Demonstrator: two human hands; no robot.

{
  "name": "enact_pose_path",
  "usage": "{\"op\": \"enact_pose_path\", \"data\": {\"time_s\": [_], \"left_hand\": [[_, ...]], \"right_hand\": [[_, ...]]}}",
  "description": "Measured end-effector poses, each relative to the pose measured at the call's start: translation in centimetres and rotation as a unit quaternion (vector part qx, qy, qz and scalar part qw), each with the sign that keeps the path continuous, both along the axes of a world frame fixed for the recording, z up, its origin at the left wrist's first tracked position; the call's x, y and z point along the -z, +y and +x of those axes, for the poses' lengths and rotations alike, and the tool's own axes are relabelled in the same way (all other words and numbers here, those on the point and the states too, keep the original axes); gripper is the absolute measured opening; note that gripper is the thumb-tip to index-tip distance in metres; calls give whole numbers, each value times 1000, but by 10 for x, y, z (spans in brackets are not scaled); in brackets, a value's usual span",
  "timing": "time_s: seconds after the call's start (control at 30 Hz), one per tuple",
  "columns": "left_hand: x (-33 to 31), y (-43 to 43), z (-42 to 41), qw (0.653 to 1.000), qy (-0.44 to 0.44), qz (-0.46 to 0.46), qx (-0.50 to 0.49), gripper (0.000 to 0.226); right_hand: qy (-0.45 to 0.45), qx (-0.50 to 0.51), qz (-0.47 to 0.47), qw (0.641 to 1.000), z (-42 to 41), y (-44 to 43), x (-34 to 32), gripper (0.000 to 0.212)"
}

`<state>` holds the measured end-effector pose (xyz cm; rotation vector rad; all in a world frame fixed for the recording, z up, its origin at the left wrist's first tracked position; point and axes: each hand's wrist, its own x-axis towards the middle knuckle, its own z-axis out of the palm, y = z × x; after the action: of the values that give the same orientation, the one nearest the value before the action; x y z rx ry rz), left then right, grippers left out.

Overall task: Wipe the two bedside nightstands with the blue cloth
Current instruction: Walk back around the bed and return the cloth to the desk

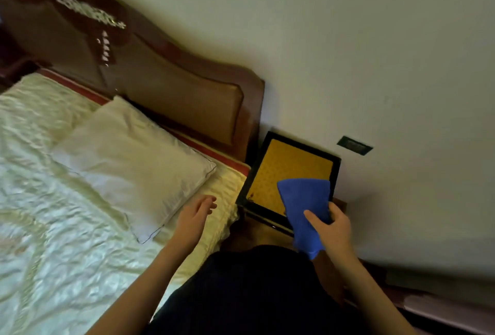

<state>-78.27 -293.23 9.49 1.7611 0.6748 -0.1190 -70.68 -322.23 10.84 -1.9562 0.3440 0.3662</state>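
I see a bedroom corner: pale wall [375,53], dark wood headboard [160,80] with a padded panel, bed [53,227] in cream sheets, one pillow [128,163] near the head. The nightstand [336,171] sits tight between bed and wall, black rim, yellow patterned top. A wall socket [355,145] is just past it. My right hand [333,230] is closed on the blue cloth [305,208], thumb on top. The cloth's long axis runs away from me and tips slightly left, far end over the nightstand's near-right corner; contact unclear. My left hand [197,214] is empty, fingers loosely curled, over the bed edge.
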Motion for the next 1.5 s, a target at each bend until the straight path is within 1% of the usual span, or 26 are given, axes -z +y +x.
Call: {"op": "enact_pose_path", "data": {"time_s": [0.1, 0.2, 0.3, 0.4, 0.5, 0.6, 0.67, 0.77, 0.83, 0.9, 0.97, 1.03, 1.07, 1.13, 1.17, 1.27, 1.3, 1.37, 1.4, 1.5], "left_hand": [[17, 14, -37, 998, 36, 44, 31, 19], [32, 24, -70, 994, 83, 72, 13, 16], [35, 24, -98, 990, 94, 84, -67, 17], [30, 19, -122, 980, 86, 92, -156, 18], [23, 6, -147, 956, 78, 92, -267, 19], [16, -25, -179, 916, 75, 91, -383, 21], [15, -59, -205, 884, 80, 71, -455, 19], [22, -129, -251, 842, 109, 48, -525, 19], [27, -182, -279, 807, 146, 27, -572, 16], [28, -230, -300, 770, 181, 6, -612, 14], [29, -275, -318, 718, 205, -8, -665, 16], [28, -317, -333, 655, 216, -21, -724, 19], [27, -335, -339, 625, 218, -26, -749, 19], [26, -367, -347, 569, 208, -38, -795, 19], [25, -375, -347, 548, 199, -43, -811, 20], [27, -402, -357, 448, 173, -71, -874, 22], [30, -409, -362, 426, 168, -79, -885, 22], [38, -419, -375, 400, 157, -97, -898, 22], [41, -423, -385, 393, 151, -103, -901, 23], [48, -424, -425, 391, 148, -103, -902, 25]], "right_hand": [[1, -11, -17, 1000, -7, 4, 12, 29], [13, -46, -14, 999, -2, 11, 19, 31], [7, -114, -25, 993, 13, 26, 19, 26], [-7, -189, -26, 982, 27, 49, 16, 26], [-13, -299, -23, 954, 38, 74, 15, 28], [-11, -422, -13, 906, 37, 98, 10, 41], [2, -488, -2, 873, 29, 111, 6, 46], [18, -581, -23, 813, 13, 124, 14, 45], [28, -639, -53, 767, -7, 130, 25, 46], [24, -689, -74, 721, -36, 136, 32, 41], [2, -745, -74, 663, -70, 140, 35, 29], [-14, -799, -60, 599, -110, 145, 36, 17], [-17, -821, -51, 568, -131, 148, 35, 17], [-19, -855, -24, 518, -175, 152, 33, 24], [-16, -865, -13, 502, -192, 156, 31, 28], [4, -901, 1, 435, -262, 162, 25, 33], [3, -910, 4, 414, -285, 165, 25, 32], [-8, -924, 6, 381, -329, 171, 25, 29], [-13, -928, 9, 372, -349, 173, 25, 30], [-34, -933, 12, 358, -402, 182, 28, 35]]}}
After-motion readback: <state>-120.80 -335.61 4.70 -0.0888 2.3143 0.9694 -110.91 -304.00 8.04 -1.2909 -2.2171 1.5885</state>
